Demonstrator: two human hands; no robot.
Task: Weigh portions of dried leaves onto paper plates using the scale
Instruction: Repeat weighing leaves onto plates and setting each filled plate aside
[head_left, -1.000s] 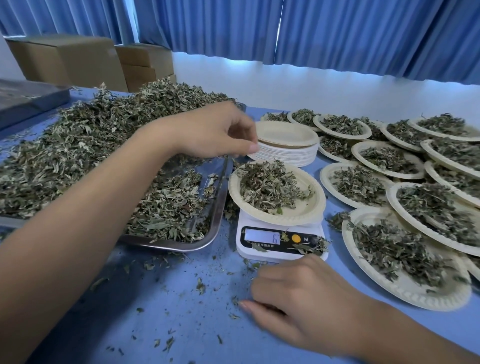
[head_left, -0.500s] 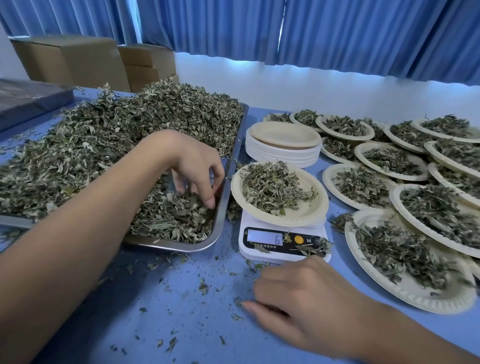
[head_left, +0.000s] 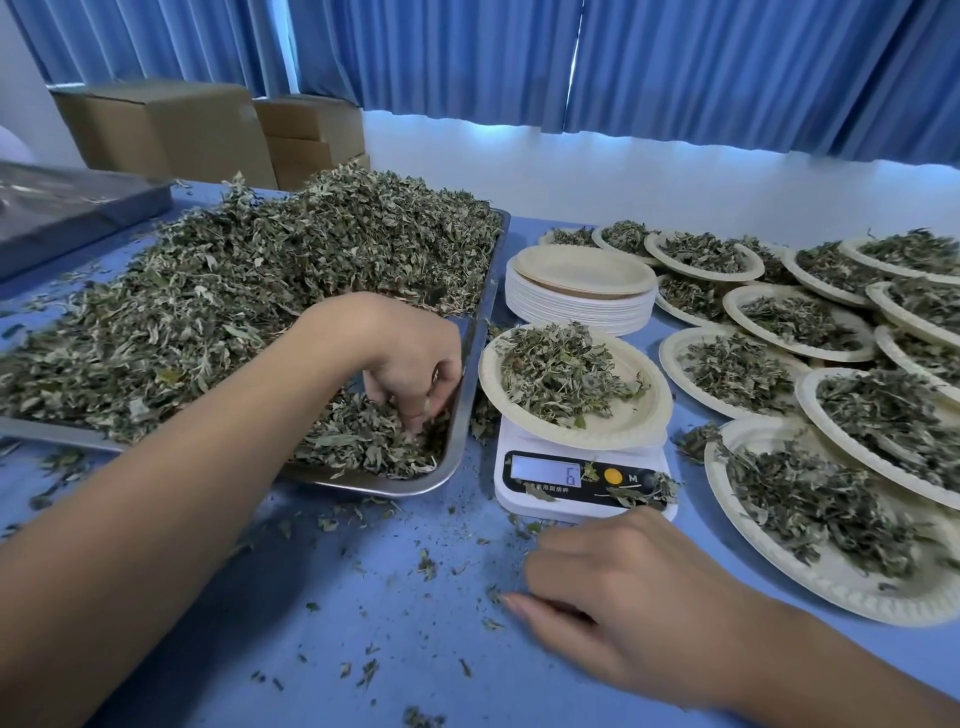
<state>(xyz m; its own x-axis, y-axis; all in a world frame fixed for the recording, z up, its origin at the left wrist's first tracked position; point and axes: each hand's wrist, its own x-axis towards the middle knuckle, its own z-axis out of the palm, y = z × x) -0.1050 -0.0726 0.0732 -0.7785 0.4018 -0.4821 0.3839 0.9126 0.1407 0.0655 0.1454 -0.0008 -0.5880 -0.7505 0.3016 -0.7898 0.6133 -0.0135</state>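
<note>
A person's right hand (head_left: 613, 597) rests on the blue tabletop (head_left: 311, 597) just in front of a white digital kitchen scale (head_left: 582, 486), fingers loosely curled under, holding nothing that shows. The scale's display reads 6. On the scale sits a round cream paper plate (head_left: 623, 422) carrying a small mound of dried green leaves (head_left: 561, 371). Just left of the scale, the left hand (head_left: 410, 364) reaches into the near corner of a rectangular stainless-steel tray (head_left: 374, 483), fingers bunched and curled down around a pinch of loose dried leaves (head_left: 363, 441) — the tips are buried. A big heap (head_left: 260, 291) fills the tray further left. Behind the scale stands a stack of empty paper plates (head_left: 582, 301); right of the scale, many filled plates (head_left: 800, 322) overlap. The portion seems to want topping up: lift small pinches, drop them mid-plate, check the display between pinches, and keep the resting hand off the scale — a nudge would upset the reading
</note>
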